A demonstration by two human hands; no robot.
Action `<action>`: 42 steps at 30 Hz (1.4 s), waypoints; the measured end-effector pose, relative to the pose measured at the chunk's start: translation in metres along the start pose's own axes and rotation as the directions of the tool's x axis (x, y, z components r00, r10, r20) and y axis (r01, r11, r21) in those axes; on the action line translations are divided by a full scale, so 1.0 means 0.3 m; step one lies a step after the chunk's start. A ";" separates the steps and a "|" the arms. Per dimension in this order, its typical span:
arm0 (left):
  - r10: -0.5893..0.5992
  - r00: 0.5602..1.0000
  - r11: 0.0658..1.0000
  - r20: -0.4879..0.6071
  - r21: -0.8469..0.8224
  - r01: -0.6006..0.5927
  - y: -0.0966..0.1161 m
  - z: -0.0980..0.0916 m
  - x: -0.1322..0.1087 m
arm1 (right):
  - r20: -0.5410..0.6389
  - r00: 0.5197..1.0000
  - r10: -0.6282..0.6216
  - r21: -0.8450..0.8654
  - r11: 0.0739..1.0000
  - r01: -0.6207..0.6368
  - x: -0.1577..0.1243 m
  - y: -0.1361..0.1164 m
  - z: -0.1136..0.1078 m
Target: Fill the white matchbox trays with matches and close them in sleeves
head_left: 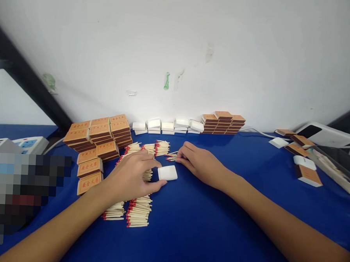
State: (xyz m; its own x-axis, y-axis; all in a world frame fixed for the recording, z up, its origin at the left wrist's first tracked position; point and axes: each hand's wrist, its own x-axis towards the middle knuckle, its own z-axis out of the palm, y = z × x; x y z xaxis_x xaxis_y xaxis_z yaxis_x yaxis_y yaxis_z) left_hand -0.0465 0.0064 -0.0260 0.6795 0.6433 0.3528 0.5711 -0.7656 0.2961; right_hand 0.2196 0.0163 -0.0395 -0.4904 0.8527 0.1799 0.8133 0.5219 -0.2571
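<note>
A small white matchbox tray (167, 172) lies on the blue table, between the thumb and fingers of my left hand (133, 173). The thumb is at its near edge and a fingertip by its far left corner. My right hand (201, 163) is just beyond and to the right of the tray, its fingertips pinched on a few red-tipped matches (170, 157) low over the table. Rows of loose matches (139, 211) lie beneath and around my left hand, which partly hides them. Another bunch of matches (162, 148) lies farther back.
Stacked orange matchboxes (100, 129) stand at the left, with more matchboxes (223, 122) against the wall. White trays (167, 126) line up between them. Scattered boxes (309, 174) and a white device (327, 132) with a cable are at the right. A power strip (30, 143) is far left.
</note>
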 end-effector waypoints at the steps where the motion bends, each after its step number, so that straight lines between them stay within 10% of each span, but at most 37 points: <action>1: -0.003 1.000 1.000 -0.003 0.002 0.003 0.000 -0.001 0.000 | -0.008 1.000 -0.007 -0.004 1.000 0.007 -0.002 0.002 -0.001; 42: 0.044 0.997 0.997 -0.061 0.069 -0.039 -0.007 -0.009 0.011 | -0.033 0.999 -0.001 -0.051 0.999 -0.001 -0.008 -0.011 0.022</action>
State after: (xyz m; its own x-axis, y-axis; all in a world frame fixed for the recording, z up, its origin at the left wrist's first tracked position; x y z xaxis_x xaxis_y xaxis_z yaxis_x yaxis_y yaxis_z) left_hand -0.0466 0.0103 -0.0230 0.6742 0.6081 0.4192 0.5743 -0.7885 0.2201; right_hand 0.2160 0.0125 -0.0454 -0.4803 0.8514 0.2109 0.8287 0.5193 -0.2089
